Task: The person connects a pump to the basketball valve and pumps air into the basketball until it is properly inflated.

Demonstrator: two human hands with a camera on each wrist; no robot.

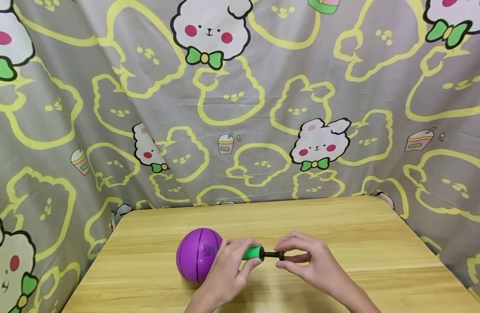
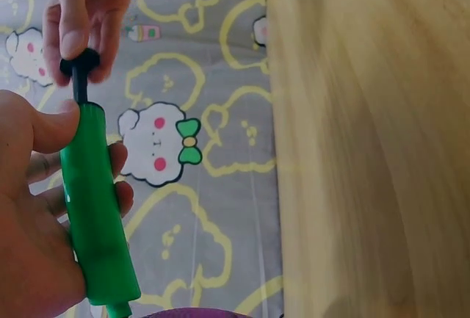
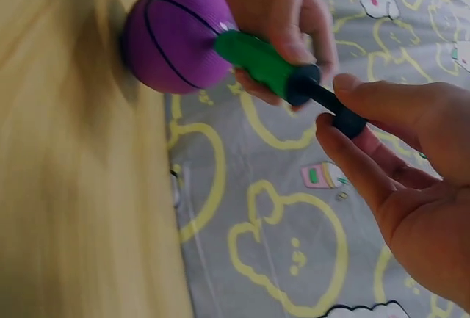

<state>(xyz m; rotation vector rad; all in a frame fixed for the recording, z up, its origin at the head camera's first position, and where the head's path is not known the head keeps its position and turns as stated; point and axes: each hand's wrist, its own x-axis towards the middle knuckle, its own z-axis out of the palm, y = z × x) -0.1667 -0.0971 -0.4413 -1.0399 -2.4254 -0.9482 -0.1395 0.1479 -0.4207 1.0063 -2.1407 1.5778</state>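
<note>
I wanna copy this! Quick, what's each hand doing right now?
Left hand: closed, holding the green pump.
Right hand: closed, pinching the pump's black handle.

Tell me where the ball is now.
In the head view, the ball is left of centre, low in the picture, just left of the left hand and pump.

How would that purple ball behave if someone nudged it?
The purple ball would probably roll, being round and on a flat-looking table. It's likely hollow and light for its size, judging by the green pump pointed at it. Its glossy skin might feel slightly slippery.
</note>
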